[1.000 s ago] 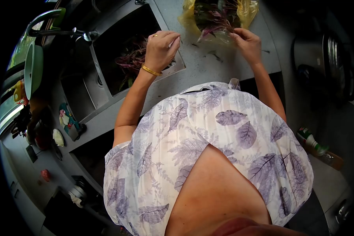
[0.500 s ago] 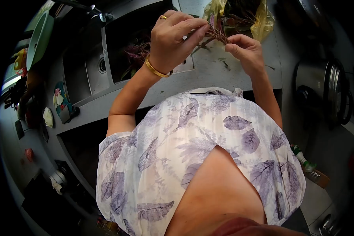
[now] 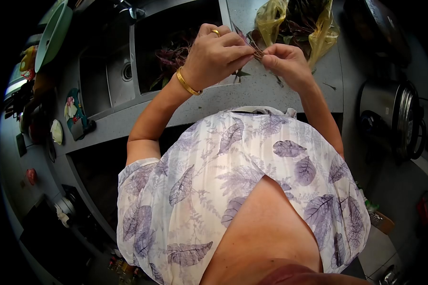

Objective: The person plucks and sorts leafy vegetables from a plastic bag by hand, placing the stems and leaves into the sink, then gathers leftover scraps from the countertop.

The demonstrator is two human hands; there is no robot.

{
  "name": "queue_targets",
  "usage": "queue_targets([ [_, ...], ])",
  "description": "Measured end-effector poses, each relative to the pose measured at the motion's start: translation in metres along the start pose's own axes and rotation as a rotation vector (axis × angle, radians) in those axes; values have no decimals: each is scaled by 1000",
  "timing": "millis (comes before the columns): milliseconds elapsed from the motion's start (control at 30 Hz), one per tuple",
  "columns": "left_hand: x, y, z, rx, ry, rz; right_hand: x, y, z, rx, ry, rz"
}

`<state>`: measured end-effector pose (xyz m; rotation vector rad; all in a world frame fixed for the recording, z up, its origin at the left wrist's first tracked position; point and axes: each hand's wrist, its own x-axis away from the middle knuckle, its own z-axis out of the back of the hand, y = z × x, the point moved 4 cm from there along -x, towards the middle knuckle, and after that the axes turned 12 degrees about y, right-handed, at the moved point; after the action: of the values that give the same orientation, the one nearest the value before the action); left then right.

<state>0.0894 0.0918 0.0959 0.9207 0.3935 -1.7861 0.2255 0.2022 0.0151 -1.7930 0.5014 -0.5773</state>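
My left hand (image 3: 218,56), with a ring and a gold bracelet, is closed on a small bunch of thin reddish-purple leafy stems (image 3: 258,53) above the counter. Thumb and forefinger of my right hand (image 3: 286,66) pinch the stem ends from the other side, so the fingertips of both hands nearly meet. Beyond my right hand, an open yellow plastic bag (image 3: 324,45) holds more dark purple-green leaves (image 3: 300,23). A heap of the same leafy greens (image 3: 171,59) lies in the sink basin, partly hidden behind my left hand.
A second sink basin (image 3: 94,78) with a drain is at the left. Leaf scraps (image 3: 330,87) lie on the grey counter (image 3: 318,102). At the right stands a metal cooker (image 3: 385,107); a pale green basin (image 3: 53,35) stands at the far left.
My hands have drawn closer together at the stems, the left lower and to the right, the right slightly to the left. The whole view has shifted a little.
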Motion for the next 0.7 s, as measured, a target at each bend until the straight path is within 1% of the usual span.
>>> queue_targets([
  [100,5,-3,-2,59,-21,-35,-4,6,0,-93,-41,-50],
  [200,5,-5,-1,93,-100,10,-6,8,-3,-166,-119,-99],
  [300,7,-8,-4,71,-140,26,-9,12,-4,-104,-70,-163],
  [400,10,-4,-6,18,-143,19,-7,9,-11,-113,25,-229],
  [500,16,-4,-10,-18,-119,61,-12,19,-13,-244,88,-249],
  [600,22,-3,-15,-89,-46,90,-9,17,-20,-196,158,-151],
  [700,28,-8,-13,8,3,297,-7,21,-28,-277,214,-116],
])
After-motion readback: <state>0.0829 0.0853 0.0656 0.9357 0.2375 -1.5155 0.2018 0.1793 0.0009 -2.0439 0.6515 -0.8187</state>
